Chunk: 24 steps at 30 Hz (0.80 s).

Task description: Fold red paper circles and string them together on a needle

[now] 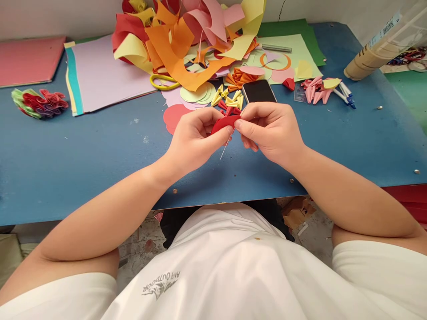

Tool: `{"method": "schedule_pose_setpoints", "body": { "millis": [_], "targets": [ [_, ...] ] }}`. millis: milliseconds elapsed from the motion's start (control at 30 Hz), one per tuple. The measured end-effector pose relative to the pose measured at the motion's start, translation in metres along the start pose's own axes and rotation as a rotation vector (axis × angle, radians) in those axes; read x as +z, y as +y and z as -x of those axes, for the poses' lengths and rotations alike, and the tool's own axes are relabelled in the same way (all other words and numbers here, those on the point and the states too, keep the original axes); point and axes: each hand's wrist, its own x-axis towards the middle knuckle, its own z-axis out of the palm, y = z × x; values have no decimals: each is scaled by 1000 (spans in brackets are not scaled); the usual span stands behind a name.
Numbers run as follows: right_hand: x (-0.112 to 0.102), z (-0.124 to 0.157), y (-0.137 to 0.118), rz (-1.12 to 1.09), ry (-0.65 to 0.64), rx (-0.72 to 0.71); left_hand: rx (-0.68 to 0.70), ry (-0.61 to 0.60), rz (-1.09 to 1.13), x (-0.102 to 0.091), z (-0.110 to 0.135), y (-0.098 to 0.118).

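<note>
A red paper circle (224, 123), bent over, is held above the blue table between my two hands. My left hand (195, 137) is closed on its left side, with thumb and fingertips pinching the paper. My right hand (271, 129) pinches the right edge of the paper together with a thin straight rod (226, 147), like a needle or wire. The rod slants down to the left, past the paper. Just beyond my fingers lie small rolled red paper cones (230, 109) and yellow paper cones (236, 98).
Behind are a black phone (259, 91), stacked green circles (198, 93), red circles (173, 116), yellow-handled scissors (164, 82) and a heap of cut paper scraps (187, 49). A ruffled paper piece (40, 103) lies left. A plastic cup (370, 55) and pens (345, 94) are right.
</note>
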Motion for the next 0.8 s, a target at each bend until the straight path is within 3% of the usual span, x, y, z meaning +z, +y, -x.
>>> {"method": "schedule_pose_setpoints", "body": {
  "millis": [267,500,800],
  "targets": [
    [3,0,2,-59,-8,16,-83,-27,93,4,0,2],
    [2,-2,-1,-51,60,75,-155,41,116,8,1,12],
    [7,0,2,-148,51,173,-270,-3,141,5,0,8]
  ]
}}
